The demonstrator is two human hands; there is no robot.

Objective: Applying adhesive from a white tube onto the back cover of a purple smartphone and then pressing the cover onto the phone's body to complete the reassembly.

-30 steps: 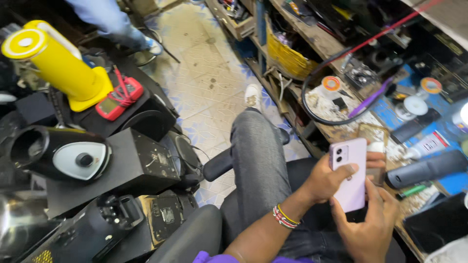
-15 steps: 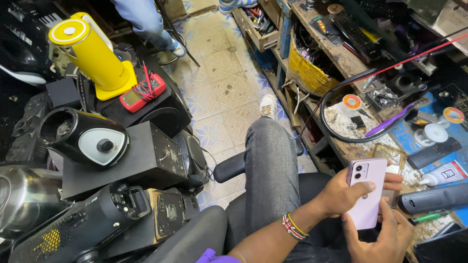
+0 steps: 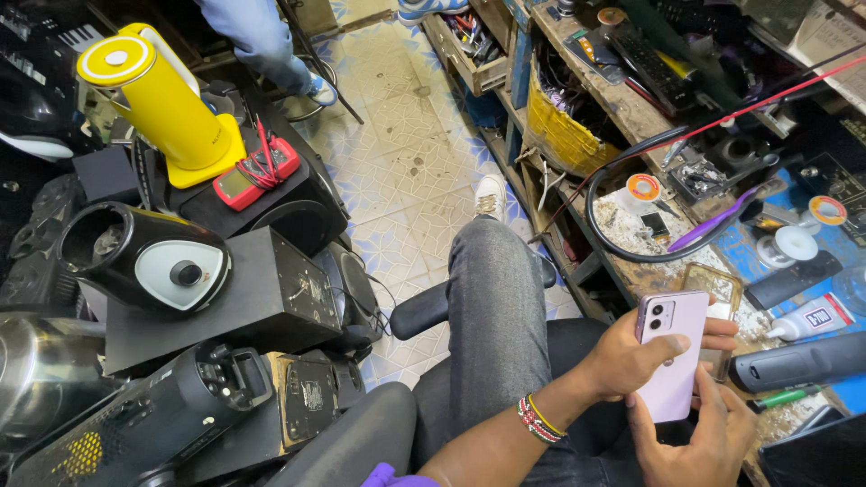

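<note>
The left hand (image 3: 631,361) is clamped on a pale lilac slab-shaped phone (image 3: 675,353), thumb across its back and fingertips (image 3: 719,332) wrapped round the far edge. The right hand (image 3: 699,433) sits just under the phone's lower end, fingers (image 3: 708,401) together and pressed flat against the back. The phone stands nearly upright over the lap, camera side facing up toward the head camera, close to the workbench edge (image 3: 622,271).

Compared with half a second ago, the grip and the phone's tilt look the same; the view has drifted, so the hands sit a little lower right and more of the floor shows.

On the left wrist there is one beaded bracelet (image 3: 539,420). One grey-trousered leg (image 3: 496,307) stretches out to a white shoe (image 3: 490,195) on the patterned tile floor (image 3: 406,153), which is the only open strip, running narrow between the bench on the right and stacked gear on the left. One black chair armrest (image 3: 428,308) juts out beside the knee.

Left side: one yellow plastic kettle (image 3: 153,99), one red handheld multimeter (image 3: 257,173), one rounded black speaker with a white face (image 3: 149,257) on a black box (image 3: 244,302). On the bench: two solder spools (image 3: 644,188), one white glue tube (image 3: 812,320), one looped black cable (image 3: 613,234). Another person's jeans-clad leg (image 3: 257,36) stands at the top.
</note>
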